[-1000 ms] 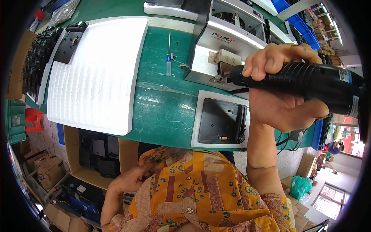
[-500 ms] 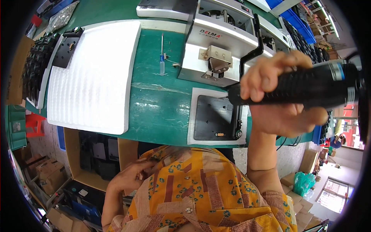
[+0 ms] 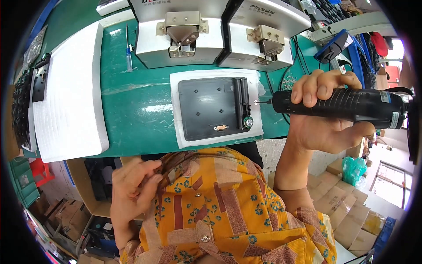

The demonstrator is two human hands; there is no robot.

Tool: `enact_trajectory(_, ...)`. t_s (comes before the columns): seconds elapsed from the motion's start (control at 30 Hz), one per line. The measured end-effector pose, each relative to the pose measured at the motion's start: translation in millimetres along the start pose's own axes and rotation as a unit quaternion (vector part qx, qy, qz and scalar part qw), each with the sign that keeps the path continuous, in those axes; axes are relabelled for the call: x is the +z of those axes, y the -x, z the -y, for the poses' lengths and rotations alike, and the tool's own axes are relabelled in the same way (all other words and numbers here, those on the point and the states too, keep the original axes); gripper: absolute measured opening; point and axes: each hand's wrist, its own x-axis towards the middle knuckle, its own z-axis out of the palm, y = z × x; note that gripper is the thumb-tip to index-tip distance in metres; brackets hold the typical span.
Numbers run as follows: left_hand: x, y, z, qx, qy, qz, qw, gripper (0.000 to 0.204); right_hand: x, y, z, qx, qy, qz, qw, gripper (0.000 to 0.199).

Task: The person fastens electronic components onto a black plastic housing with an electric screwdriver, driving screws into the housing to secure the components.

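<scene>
My right hand is wrapped round a black electric screwdriver, held level with its thin bit pointing left. The bit's tip shows against the right margin of a white foam pad; whether it touches is unclear. On the pad lies a flat black panel with several small dark spots, a brass-coloured piece near its lower edge and a black hinge-like bar along its right side. A round silver-and-green part sits at the bar's lower end. My left hand hovers before my shirt, fingers curled; anything inside is hidden.
Two silver machines stand behind the pad. A screwdriver with a clear blue handle lies left of them. A large white foam sheet covers the table's left. Black cables run at the right. An open carton stands below the table.
The view has shifted right, bringing the second machine into fuller sight. The electric screwdriver's bit has moved from above the panel to the pad's right margin. My left hand has lifted away from my shirt.
</scene>
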Motion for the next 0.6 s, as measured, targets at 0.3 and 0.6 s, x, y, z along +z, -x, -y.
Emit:
enact_trajectory(0.3,86.8,-97.4,-27.2,0.233,-0.006,-0.164,0.959,0.021,21.9,5.4,11.2,0.022,-0.036,-0.047,0.998,0.08)
enact_trajectory(0.6,104.8,-121.5,-33.5,0.197,0.03,-0.118,0.973,0.024,28.2,1.2,9.8,0.009,-0.039,0.014,0.999,0.081)
